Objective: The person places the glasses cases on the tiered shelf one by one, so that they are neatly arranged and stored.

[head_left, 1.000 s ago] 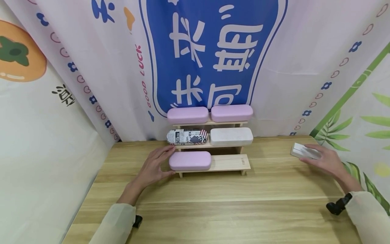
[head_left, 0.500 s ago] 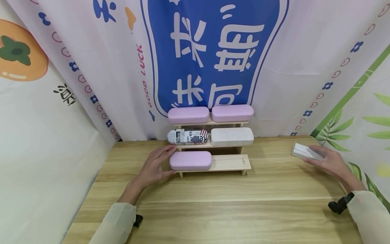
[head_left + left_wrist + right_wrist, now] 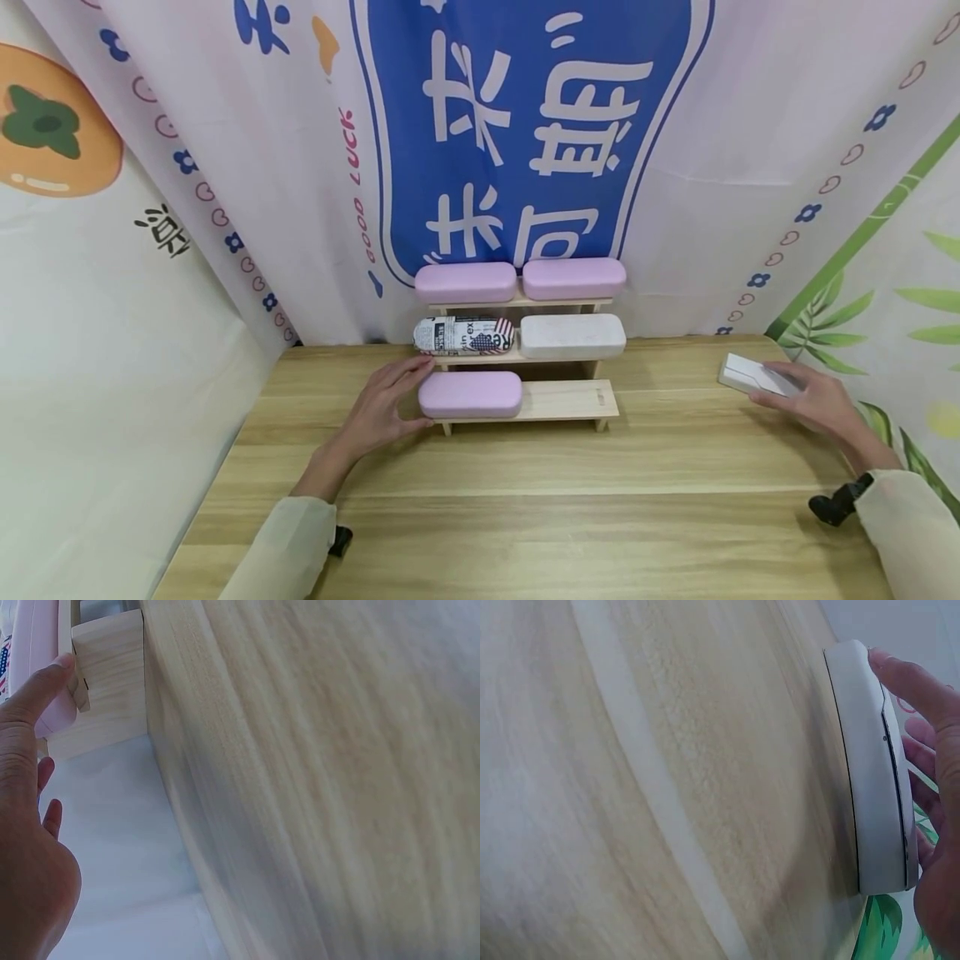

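A three-tier wooden display stand (image 3: 566,400) stands at the back of the table. My left hand (image 3: 378,414) holds its left end, thumb at the lower shelf's front edge and fingers by the middle tier. In the left wrist view the thumb (image 3: 41,686) touches the shelf edge. A lilac glasses case (image 3: 470,394) lies on the lower shelf's left half; the right half is bare wood. Far right, my right hand (image 3: 813,404) grips a white glasses case (image 3: 757,375) resting on the table. In the right wrist view this white case (image 3: 874,780) shows its lid seam, closed.
Two lilac cases (image 3: 465,283) lie side by side on the top tier. The middle tier bears a newspaper-print case (image 3: 463,336) and a white case (image 3: 572,336). A printed curtain (image 3: 697,217) hangs behind the wooden table (image 3: 562,533).
The right hand's fingers have shifted slightly right along the white case, which stays on the table. The whole view drifts a little; the left hand and the stand keep their places.
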Demonstrator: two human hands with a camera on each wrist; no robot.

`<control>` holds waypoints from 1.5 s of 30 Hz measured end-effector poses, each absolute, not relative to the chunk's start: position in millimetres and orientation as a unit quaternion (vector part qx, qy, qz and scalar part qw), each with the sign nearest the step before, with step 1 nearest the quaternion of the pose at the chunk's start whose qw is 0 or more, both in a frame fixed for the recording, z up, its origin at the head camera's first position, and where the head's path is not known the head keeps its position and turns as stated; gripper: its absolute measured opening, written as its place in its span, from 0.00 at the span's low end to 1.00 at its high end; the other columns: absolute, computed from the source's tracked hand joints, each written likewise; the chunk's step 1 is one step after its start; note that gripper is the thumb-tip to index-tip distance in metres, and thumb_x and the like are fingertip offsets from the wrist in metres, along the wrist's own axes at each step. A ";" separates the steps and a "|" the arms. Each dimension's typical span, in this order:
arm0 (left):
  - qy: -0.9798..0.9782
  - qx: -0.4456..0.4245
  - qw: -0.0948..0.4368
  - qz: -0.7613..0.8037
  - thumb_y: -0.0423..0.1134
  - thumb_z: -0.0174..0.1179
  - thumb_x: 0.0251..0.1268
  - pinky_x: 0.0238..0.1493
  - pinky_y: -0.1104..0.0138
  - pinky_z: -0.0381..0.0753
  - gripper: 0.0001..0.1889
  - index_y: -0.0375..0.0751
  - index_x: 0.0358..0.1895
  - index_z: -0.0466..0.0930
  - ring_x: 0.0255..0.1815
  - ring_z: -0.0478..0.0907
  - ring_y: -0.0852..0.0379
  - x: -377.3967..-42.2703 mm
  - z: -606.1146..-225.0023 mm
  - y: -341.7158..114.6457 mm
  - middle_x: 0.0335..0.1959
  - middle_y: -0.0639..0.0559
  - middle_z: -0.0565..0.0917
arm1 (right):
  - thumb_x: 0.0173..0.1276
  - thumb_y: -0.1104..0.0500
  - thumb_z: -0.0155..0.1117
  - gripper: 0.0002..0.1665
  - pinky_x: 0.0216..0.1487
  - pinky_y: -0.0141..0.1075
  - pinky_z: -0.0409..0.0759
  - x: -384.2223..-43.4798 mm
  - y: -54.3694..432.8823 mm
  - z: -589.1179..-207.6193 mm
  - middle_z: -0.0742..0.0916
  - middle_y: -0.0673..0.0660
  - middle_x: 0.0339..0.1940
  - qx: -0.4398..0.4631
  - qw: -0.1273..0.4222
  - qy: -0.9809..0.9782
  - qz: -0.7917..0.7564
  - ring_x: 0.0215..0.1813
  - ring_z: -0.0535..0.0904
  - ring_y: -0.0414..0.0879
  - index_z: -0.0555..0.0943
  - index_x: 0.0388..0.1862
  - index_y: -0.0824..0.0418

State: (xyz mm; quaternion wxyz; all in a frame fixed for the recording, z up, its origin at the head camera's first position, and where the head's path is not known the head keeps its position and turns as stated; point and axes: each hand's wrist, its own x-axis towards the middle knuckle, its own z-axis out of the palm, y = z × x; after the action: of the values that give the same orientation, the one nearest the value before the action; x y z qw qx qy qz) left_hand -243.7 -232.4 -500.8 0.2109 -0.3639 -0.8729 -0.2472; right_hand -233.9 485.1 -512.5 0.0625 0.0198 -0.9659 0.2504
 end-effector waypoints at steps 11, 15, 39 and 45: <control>-0.868 -0.369 0.224 -0.246 0.38 0.92 0.30 0.72 0.34 0.69 0.59 0.36 0.76 0.72 0.72 0.73 0.37 -245.4 -504.8 -232.9 0.75 0.41 0.74 | 0.61 0.44 0.83 0.46 0.56 0.71 0.69 -230.0 485.9 -515.5 0.72 0.85 0.70 0.038 0.062 -0.961 0.266 0.65 0.68 0.80 0.78 0.68 0.71; -0.867 -0.369 0.221 -0.251 0.37 0.93 0.30 0.72 0.33 0.69 0.59 0.36 0.76 0.72 0.72 0.73 0.37 -245.4 -503.9 -232.5 0.76 0.41 0.74 | 0.58 0.46 0.85 0.44 0.58 0.77 0.67 -228.9 486.6 -515.9 0.75 0.84 0.68 0.055 0.065 -0.961 0.265 0.65 0.69 0.81 0.80 0.65 0.69; -0.873 -0.360 0.217 -0.247 0.38 0.92 0.31 0.73 0.35 0.69 0.59 0.37 0.76 0.72 0.73 0.72 0.38 -243.2 -501.9 -231.7 0.76 0.42 0.74 | 0.53 0.53 0.89 0.37 0.51 0.53 0.73 -219.2 484.8 -515.2 0.84 0.80 0.58 0.071 0.082 -0.960 0.259 0.58 0.78 0.74 0.86 0.59 0.68; -0.871 -0.363 0.216 -0.250 0.39 0.92 0.31 0.73 0.35 0.69 0.59 0.37 0.76 0.72 0.73 0.72 0.38 -242.9 -501.4 -231.7 0.76 0.42 0.74 | 0.52 0.51 0.90 0.36 0.50 0.47 0.71 -216.4 482.8 -515.2 0.85 0.78 0.58 0.072 0.082 -0.961 0.255 0.58 0.79 0.73 0.87 0.58 0.65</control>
State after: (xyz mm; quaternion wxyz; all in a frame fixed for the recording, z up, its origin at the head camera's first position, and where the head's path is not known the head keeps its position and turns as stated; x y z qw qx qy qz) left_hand -242.9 -231.7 -501.4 0.2161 -0.3627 -0.8714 -0.2496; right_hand -216.4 482.8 -515.2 0.0821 0.0722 -0.9608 0.2548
